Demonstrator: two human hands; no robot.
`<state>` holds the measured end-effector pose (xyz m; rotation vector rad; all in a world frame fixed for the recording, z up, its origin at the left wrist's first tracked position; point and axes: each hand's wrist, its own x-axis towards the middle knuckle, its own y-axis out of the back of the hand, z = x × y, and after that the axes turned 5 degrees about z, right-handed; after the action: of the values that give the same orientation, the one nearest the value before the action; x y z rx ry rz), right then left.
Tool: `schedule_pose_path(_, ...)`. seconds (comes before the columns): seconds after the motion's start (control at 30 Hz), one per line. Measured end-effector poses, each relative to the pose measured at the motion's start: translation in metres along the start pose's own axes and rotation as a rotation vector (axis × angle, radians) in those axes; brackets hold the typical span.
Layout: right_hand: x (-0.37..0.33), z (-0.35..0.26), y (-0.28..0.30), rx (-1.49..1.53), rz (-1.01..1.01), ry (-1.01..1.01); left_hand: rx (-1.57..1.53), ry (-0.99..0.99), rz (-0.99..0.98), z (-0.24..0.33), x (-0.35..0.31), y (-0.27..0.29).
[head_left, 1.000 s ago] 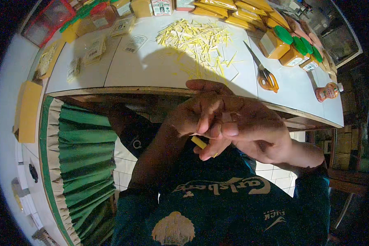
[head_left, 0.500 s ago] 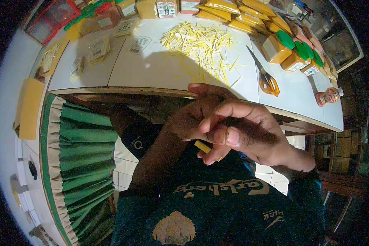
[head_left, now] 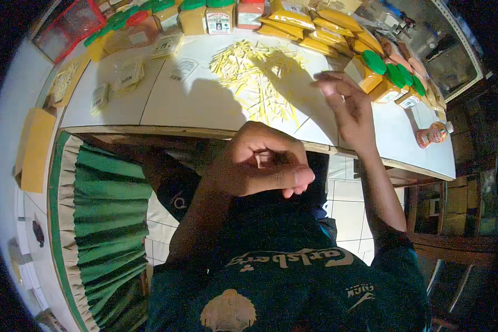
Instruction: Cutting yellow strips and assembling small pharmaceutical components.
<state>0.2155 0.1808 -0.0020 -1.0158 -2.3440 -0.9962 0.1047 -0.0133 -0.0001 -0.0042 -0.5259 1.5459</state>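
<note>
My left hand (head_left: 268, 163) is closed in front of the table's front edge, its thumb pressed along the curled fingers. Whatever it may hold is hidden inside the fist. Farther right and forward, my right hand (head_left: 347, 108) is raised over the tabletop with bent fingers and the thumb drawn in toward them. I cannot make out what is in it. Beyond both hands lies a loose heap of thin yellow and white strips (head_left: 254, 72), partly in the shadow of my hands. No scissors can be seen.
Green-lidded jars (head_left: 390, 77) and stacked orange-yellow packets (head_left: 326, 33) line the right back. A small red bottle (head_left: 431, 134) stands near the right edge. Labels (head_left: 183, 66) lie left of the strips. A green pleated curtain (head_left: 113, 205) hangs at the left.
My hands have parted; the right has moved forward over the table. The scissors, earlier lying at the right, no longer show. A small yellow piece seen by the fingers is out of sight.
</note>
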Motion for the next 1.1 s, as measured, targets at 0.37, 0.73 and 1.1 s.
schedule_pose_path(0.37,-0.011,-0.068,0.025,0.346,-0.097,-0.091,0.458,-0.363,0.463,0.011,0.000,-0.025)
schedule_pose_path(0.73,-0.017,-0.114,0.027,0.179,-0.192,0.171,0.805,-0.596,0.655,0.016,-0.004,-0.034)
schedule_pose_path(1.1,-0.015,-0.125,0.026,0.010,-0.198,0.250,1.223,-0.648,0.614,0.027,-0.010,-0.038)
